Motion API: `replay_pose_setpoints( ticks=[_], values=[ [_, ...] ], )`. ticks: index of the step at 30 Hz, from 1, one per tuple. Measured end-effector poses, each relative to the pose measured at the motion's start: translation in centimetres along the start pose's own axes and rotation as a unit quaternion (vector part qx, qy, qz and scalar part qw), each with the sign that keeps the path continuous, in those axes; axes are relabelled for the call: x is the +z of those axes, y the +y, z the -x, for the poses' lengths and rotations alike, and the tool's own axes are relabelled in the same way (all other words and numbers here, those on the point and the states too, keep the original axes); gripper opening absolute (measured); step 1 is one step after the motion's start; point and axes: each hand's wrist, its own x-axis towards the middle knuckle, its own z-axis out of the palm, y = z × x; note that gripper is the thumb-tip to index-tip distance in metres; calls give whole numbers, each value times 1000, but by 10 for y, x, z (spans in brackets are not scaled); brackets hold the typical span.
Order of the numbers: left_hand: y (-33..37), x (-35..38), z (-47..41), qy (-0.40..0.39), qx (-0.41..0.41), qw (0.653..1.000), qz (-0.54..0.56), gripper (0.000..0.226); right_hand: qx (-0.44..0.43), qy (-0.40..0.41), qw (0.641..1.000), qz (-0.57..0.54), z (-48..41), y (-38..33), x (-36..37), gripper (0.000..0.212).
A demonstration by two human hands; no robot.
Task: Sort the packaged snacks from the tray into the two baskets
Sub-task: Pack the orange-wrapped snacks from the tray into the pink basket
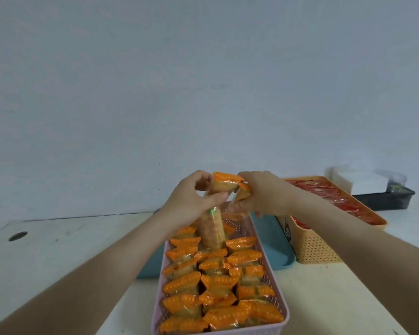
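A pink perforated basket [282, 308] in front of me is packed with several orange-ended snack packs [218, 281] standing in rows. My left hand [191, 197] grips one orange snack pack [212, 228] upright, its lower end among the packs at the basket's far end. My right hand [264, 194] holds a second orange pack [242, 193] by its top, right beside the first. An orange basket [317, 250] with red snack packs [324, 192] stands to the right. A teal tray [273, 245] lies between and under the baskets, mostly hidden.
A black tray [385, 200] holding white items [363, 180] sits at the far right against the wall. The white tabletop [70, 240] has a round cable hole [18, 236] at the left. A pale wall rises close behind.
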Motion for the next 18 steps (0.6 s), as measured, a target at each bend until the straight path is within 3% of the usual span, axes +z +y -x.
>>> replay_pose_setpoints(
  ticks=[3, 7, 12, 15, 18],
  values=[
    [-1, -10, 5, 65, 24, 997, -29, 28, 14, 28, 999, -3, 0, 3, -3, 33],
    [-1, -15, 11, 5, 18, 999, -42, 29, 13, -48, 995, 84, 4, -6, -4, 31],
    [3, -10, 18, -34, 47, 988, -143, 32, -51, -85, 953, 286, 8, -22, 12, 36],
    [5, -12, 19, -68, 46, 979, -189, 32, -44, -127, 956, 259, 9, -21, 14, 37],
    [5, -14, 21, -81, 40, 977, -195, 31, -5, -136, 982, 132, 8, -14, 10, 43]
  ],
)
